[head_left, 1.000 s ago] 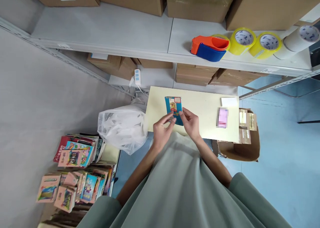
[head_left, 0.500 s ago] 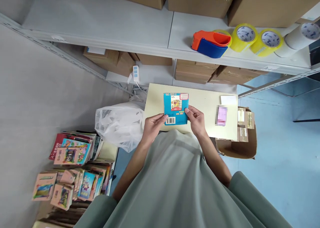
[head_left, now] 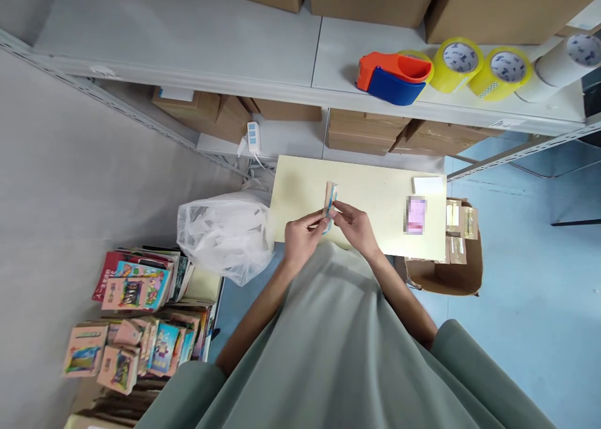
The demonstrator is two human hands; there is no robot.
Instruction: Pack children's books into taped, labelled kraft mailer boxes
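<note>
A small blue book [head_left: 330,197] is held nearly edge-on above the pale yellow table [head_left: 375,185], so its covers hardly show. My left hand [head_left: 304,235] pinches its lower left side. On its right side, the fingers of my right hand [head_left: 355,226] are closed on it, close to my left fingertips. Farther right on the table lie a pink, partly blurred item [head_left: 416,215] and a white box-like item [head_left: 427,185].
Ahead, a grey shelf [head_left: 188,34] carries an orange and blue tape dispenser [head_left: 394,78] and yellow tape rolls [head_left: 457,64]. A white plastic bag [head_left: 225,235] and stacked books [head_left: 136,291] are at the left. An open carton [head_left: 464,277] stands right of the table.
The book has turned from showing its blue cover to being nearly edge-on. My hands have come closer together, the left shifting right and the right moving slightly left.
</note>
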